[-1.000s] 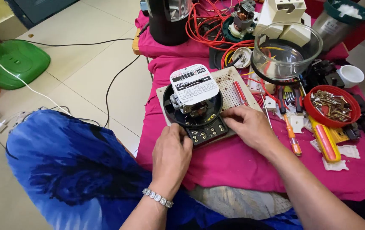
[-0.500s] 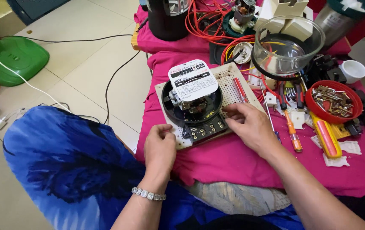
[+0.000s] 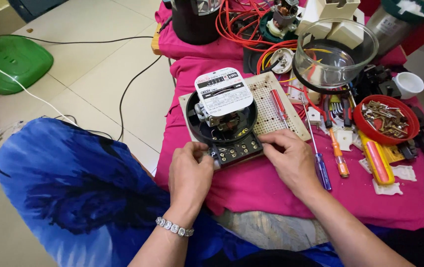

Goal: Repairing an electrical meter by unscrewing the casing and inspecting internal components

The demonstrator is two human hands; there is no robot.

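Hands first: left hand (image 3: pixel 190 170) is curled, fingertips pinched on the near-left corner of the black terminal block (image 3: pixel 235 150); right hand (image 3: pixel 291 159) is half closed, fingertips pressed on the block's right end. No tool in either.

Terminal block sits at the near edge of the electricity meter (image 3: pixel 222 113), a round black base with the cover off, mounted on a cream perforated board (image 3: pixel 271 106) lying on the pink cloth of the bench (image 3: pixel 266 183).

Step in hand, by my read: seating or freeing the terminal block by hand. Next move likely needs a steady grip on both ends and a driver for the terminal screws; red-handled screwdriver (image 3: pixel 278 105) lies on the board, blue-handled screwdriver (image 3: pixel 321 165) just right of the right hand.

Labels: white rounded faceplate (image 3: pixel 223 91) tilted on top of the meter, black bands with print, small counter window at its far edge.

Further out: red bowl (image 3: pixel 387 118) of metal fittings, yellow-and-red tester (image 3: pixel 376 160), glass dome cover (image 3: pixel 334 52), red wire tangle (image 3: pixel 244 24).
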